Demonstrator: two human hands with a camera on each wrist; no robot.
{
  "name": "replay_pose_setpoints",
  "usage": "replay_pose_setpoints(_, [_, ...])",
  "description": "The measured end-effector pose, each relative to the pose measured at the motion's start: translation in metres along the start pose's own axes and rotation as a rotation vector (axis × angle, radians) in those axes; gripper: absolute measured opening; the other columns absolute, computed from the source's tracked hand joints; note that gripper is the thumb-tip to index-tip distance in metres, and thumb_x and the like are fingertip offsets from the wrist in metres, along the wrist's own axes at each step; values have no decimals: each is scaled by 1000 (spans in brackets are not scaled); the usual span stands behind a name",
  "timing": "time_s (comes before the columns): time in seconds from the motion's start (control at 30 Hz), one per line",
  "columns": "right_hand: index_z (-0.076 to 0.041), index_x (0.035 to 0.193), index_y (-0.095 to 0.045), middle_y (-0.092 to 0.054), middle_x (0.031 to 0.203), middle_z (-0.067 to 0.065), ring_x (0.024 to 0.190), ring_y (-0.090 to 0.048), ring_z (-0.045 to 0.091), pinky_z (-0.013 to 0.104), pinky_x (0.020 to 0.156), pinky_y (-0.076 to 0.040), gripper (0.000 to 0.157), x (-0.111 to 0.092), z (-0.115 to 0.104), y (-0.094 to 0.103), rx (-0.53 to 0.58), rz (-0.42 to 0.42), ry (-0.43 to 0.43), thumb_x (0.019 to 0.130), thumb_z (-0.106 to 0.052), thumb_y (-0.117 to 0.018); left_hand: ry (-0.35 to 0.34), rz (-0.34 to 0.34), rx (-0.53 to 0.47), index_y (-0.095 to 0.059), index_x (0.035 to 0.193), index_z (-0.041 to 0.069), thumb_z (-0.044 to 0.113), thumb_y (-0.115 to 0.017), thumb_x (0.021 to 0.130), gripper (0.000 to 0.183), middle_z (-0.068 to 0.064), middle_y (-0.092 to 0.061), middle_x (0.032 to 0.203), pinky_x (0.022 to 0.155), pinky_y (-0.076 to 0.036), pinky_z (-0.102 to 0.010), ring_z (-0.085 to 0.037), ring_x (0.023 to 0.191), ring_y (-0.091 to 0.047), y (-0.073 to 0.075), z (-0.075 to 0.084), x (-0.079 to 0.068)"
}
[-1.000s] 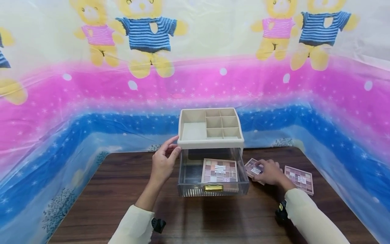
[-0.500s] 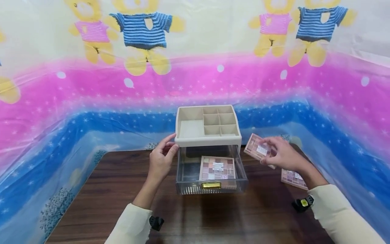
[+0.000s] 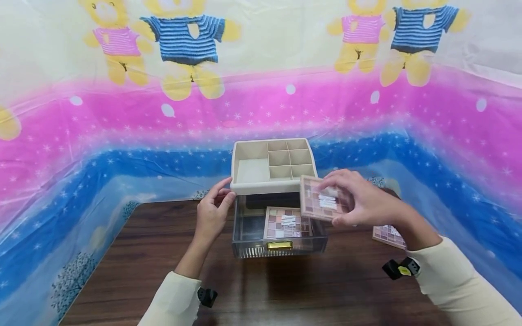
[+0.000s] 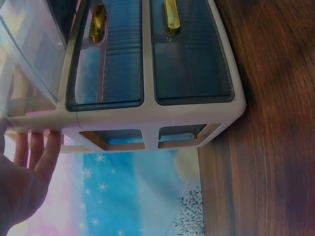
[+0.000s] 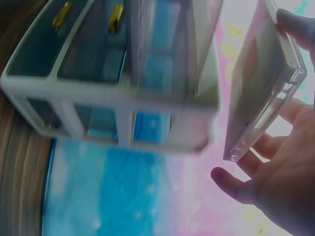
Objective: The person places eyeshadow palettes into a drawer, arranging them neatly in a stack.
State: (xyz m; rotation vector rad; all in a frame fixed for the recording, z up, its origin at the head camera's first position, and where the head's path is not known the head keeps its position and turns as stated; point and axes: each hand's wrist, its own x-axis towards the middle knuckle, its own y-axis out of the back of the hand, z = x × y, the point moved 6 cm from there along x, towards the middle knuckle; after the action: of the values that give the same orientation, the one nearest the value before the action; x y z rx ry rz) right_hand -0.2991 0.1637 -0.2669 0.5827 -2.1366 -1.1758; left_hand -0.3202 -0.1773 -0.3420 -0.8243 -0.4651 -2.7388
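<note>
A makeup organizer (image 3: 250, 186), cream with smoky clear drawers, stands on the table. Its top drawer (image 3: 249, 248), with a gold handle, is pulled out. Inside the drawer lies an eyeshadow palette (image 3: 281, 225). My left hand (image 3: 210, 216) rests its fingertips against the organizer's left side by the upper frame; in the left wrist view the fingers (image 4: 47, 156) look fairly straight. My right hand (image 3: 363, 199) pinches a second palette (image 3: 319, 199) by its edges, tilted over the drawer's right side. That palette (image 5: 266, 83) shows its clear edge in the right wrist view.
Another palette (image 3: 388, 234) lies on the wooden table (image 3: 163, 258) to the right, partly hidden by my right forearm. The organizer's top has a large compartment (image 3: 253, 170) and several small ones. A bear-printed curtain (image 3: 261, 108) surrounds the back and sides.
My right hand has lifted the palette off the table beside the organizer and carried it left, over the open drawer. The left hand stays at the organizer's side.
</note>
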Motion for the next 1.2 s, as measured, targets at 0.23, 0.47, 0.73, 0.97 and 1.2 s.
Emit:
replay_pose_setpoints(0.23, [-28,129,-63,-52,144,0,129,-43,24,54,103,-41,65,24,-29,-37,-56,-110,70,69,-36,-86,34,-5,-2,-64,139,20,24,-67,100,40,-16,-76,110,75,-53,-18,-27,93,-71,0,-4,-2])
replay_pose_setpoints(0.47, [-25,134,-63,-53,149,5,139,-41,30,63,110,-35,63,30,-39,-55,-64,-123,82,77,-38,-83,30,-3,2,-65,138,19,23,-68,100,39,-17,-75,109,74,-53,-18,-27,91,-71,-1,-4,-3])
replay_pose_setpoints(0.73, [-22,127,-68,-59,143,0,139,-45,31,62,114,-36,42,16,-32,-43,-57,-44,72,87,-31,-80,27,-3,5,-65,138,20,24,-68,99,40,-17,-75,109,74,-53,-19,-27,90,-70,-1,-3,-1])
replay_pose_setpoints(0.97, [-16,126,-68,-64,136,8,132,-54,34,61,109,-43,35,-6,14,-25,-40,79,-58,92,-24,-76,18,-1,2,-65,138,19,23,-67,100,39,-17,-75,109,74,-53,-24,-26,91,-70,0,-2,-2])
replay_pose_setpoints(1.2, [-9,131,-64,-63,135,15,130,-55,40,62,106,-45,42,-32,79,-29,-63,53,-235,94,-26,-74,21,-11,-12,-65,139,20,23,-68,99,40,-17,-75,108,73,-54,-17,-27,90,-71,-1,-1,0])
